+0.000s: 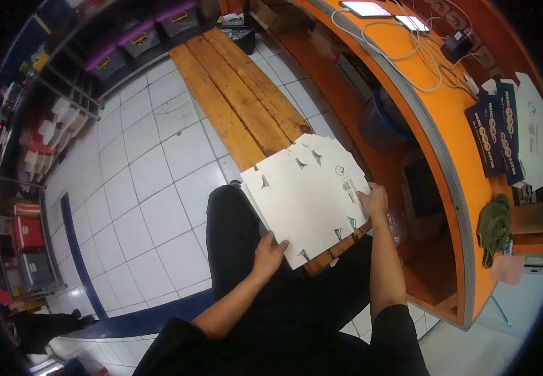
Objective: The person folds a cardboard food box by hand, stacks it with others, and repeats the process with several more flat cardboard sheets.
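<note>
A stack of flat white cardboard box blanks [312,200] lies on the near end of a wooden bench [227,81], between my legs. Small slots cut the top sheet, and a printed logo with small text sits toward its right side. My left hand [270,255] grips the lower left edge, thumb on top and the other fingers partly hidden under the edge. On the right edge, my right hand [375,202] holds the blanks the same way, its thumb near the print.
An orange counter [403,69] curves along the right, bearing tablets, cables, dark blue printed cartons [500,131] and a green cap [494,229]. A blue bin [384,119] stands beneath it. Shelves [64,94] line the left, beyond white floor tiles [152,182].
</note>
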`<state>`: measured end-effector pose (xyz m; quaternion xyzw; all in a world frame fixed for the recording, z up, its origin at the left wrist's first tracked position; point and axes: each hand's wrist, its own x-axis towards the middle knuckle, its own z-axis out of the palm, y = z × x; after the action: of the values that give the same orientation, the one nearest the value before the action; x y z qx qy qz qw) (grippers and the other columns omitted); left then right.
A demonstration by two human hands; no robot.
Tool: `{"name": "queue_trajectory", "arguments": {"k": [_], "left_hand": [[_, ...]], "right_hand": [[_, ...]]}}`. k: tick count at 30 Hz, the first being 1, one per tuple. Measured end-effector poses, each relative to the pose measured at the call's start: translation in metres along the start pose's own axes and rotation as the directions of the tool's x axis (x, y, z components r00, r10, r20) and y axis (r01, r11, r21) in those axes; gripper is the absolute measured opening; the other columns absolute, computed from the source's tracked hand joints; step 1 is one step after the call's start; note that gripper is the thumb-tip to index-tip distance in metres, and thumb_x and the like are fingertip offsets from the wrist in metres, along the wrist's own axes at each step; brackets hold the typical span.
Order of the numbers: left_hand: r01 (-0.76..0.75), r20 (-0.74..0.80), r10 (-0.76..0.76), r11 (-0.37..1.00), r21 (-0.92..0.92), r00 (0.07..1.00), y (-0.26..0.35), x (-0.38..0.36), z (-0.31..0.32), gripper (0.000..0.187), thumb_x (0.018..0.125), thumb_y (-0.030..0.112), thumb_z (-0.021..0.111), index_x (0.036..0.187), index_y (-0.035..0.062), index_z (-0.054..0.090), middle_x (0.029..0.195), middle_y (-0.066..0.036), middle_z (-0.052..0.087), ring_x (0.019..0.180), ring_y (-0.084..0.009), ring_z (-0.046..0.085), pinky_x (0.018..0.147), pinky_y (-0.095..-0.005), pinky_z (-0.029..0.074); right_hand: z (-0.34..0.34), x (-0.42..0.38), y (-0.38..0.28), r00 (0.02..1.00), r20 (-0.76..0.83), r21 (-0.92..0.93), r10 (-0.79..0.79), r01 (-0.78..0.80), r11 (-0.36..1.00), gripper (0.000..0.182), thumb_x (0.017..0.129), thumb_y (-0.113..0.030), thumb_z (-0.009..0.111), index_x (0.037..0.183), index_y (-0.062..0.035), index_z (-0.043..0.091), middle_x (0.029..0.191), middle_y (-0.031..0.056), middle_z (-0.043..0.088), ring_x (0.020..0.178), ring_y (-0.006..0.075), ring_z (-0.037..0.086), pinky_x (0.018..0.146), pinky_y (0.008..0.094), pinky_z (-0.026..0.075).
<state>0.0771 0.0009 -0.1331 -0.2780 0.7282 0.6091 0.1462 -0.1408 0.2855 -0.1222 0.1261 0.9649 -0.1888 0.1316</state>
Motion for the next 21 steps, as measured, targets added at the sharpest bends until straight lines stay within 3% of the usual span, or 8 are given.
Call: {"name": "queue_trajectory", "arguments": {"k": [4, 6, 9, 12, 15, 16, 18, 21], "left_hand": [[-0.121, -0.035, 0.120, 0.992, -0.021, 0.992, -0.033, 0.010, 0.008, 0.045, 0.095, 0.019, 0.068, 0.130, -0.0075, 0.060, 0.115, -0.017, 0.072, 0.101, -0.0220, 0.069, 0.090, -0.0337, 0.052], [-0.015, -0.037, 0.012, 0.997, -0.070, 0.999, -0.020, 0.005, 0.004, 0.051, 0.092, 0.027, 0.070, 0.128, -0.0079, 0.059, 0.123, -0.028, 0.064, 0.115, -0.0367, 0.064, 0.096, -0.0405, 0.050], [-0.005, 0.074, 0.011, 0.997, -0.076, 0.997, 0.001, 0.000, -0.007, 0.054, 0.093, 0.028, 0.070, 0.129, -0.0100, 0.058, 0.127, -0.028, 0.063, 0.116, -0.0356, 0.063, 0.096, -0.0400, 0.050], [-0.011, 0.005, 0.012, 0.995, -0.100, 1.000, -0.033, 0.013, 0.001, 0.053, 0.092, 0.025, 0.071, 0.129, -0.0109, 0.058, 0.127, -0.024, 0.064, 0.116, -0.0313, 0.064, 0.096, -0.0385, 0.050], [0.032, 0.029, -0.026, 0.976, -0.214, 0.999, 0.002, -0.001, -0.008, 0.055, 0.097, 0.021, 0.068, 0.140, -0.0091, 0.051, 0.125, -0.018, 0.068, 0.115, -0.0230, 0.065, 0.100, -0.0339, 0.048], [0.026, 0.029, -0.020, 0.977, -0.210, 0.999, 0.011, -0.003, -0.009, 0.055, 0.097, 0.021, 0.068, 0.140, -0.0091, 0.051, 0.125, -0.018, 0.068, 0.115, -0.0230, 0.065, 0.100, -0.0339, 0.048], [0.023, -0.179, -0.091, 0.936, -0.352, 0.980, 0.025, -0.002, -0.007, 0.046, 0.096, 0.022, 0.070, 0.130, -0.0068, 0.059, 0.122, -0.015, 0.068, 0.113, -0.0228, 0.064, 0.099, -0.0339, 0.048], [-0.032, -0.013, 0.029, 0.884, -0.466, 0.999, 0.032, 0.004, -0.027, 0.044, 0.099, 0.023, 0.068, 0.133, -0.0039, 0.057, 0.125, -0.013, 0.067, 0.114, -0.0205, 0.063, 0.101, -0.0332, 0.047]], "right_hand": [[0.003, -0.004, -0.001, 0.996, -0.090, -0.018, -0.026, 0.024, 1.000, 0.061, 0.079, -0.025, 0.082, 0.133, -0.0043, 0.061, 0.139, 0.0211, 0.056, 0.129, 0.0376, 0.054, 0.107, 0.0479, 0.046], [-0.002, -0.006, -0.005, 0.994, -0.105, -0.029, -0.023, 0.021, 0.999, 0.062, 0.079, -0.026, 0.082, 0.133, -0.0040, 0.061, 0.140, 0.0214, 0.056, 0.129, 0.0375, 0.054, 0.107, 0.0481, 0.045], [-0.019, -0.013, -0.014, 0.981, -0.170, -0.066, -0.091, 0.081, 0.995, 0.055, 0.077, -0.024, 0.083, 0.122, -0.0013, 0.061, 0.128, 0.0235, 0.064, 0.118, 0.0359, 0.062, 0.100, 0.0453, 0.050], [-0.049, -0.009, -0.016, 0.995, 0.024, 0.442, -0.094, 0.074, 0.894, 0.039, 0.078, -0.016, 0.083, 0.103, -0.0034, 0.057, 0.096, 0.0173, 0.071, 0.086, 0.0275, 0.070, 0.081, 0.0398, 0.054], [-0.099, -0.026, -0.011, 0.950, 0.268, 0.543, -0.161, -0.011, 0.840, 0.051, 0.079, -0.021, 0.083, 0.121, -0.0023, 0.062, 0.106, 0.0125, 0.072, 0.095, 0.0202, 0.069, 0.085, 0.0345, 0.053], [-0.106, -0.034, -0.008, 0.951, 0.262, 0.548, -0.162, -0.009, 0.836, 0.051, 0.079, -0.021, 0.083, 0.121, -0.0023, 0.062, 0.106, 0.0125, 0.072, 0.095, 0.0202, 0.069, 0.085, 0.0345, 0.053], [-0.114, -0.057, 0.004, 0.907, 0.164, 0.838, -0.389, 0.080, 0.539, 0.057, 0.080, -0.025, 0.083, 0.129, -0.0025, 0.062, 0.110, 0.0099, 0.072, 0.101, 0.0198, 0.068, 0.089, 0.0327, 0.051], [-0.123, -0.108, 0.016, 0.889, 0.103, 0.932, -0.446, 0.070, 0.356, 0.055, 0.080, -0.023, 0.085, 0.127, -0.0037, 0.064, 0.111, 0.0087, 0.072, 0.104, 0.0197, 0.067, 0.093, 0.0333, 0.050]]}}
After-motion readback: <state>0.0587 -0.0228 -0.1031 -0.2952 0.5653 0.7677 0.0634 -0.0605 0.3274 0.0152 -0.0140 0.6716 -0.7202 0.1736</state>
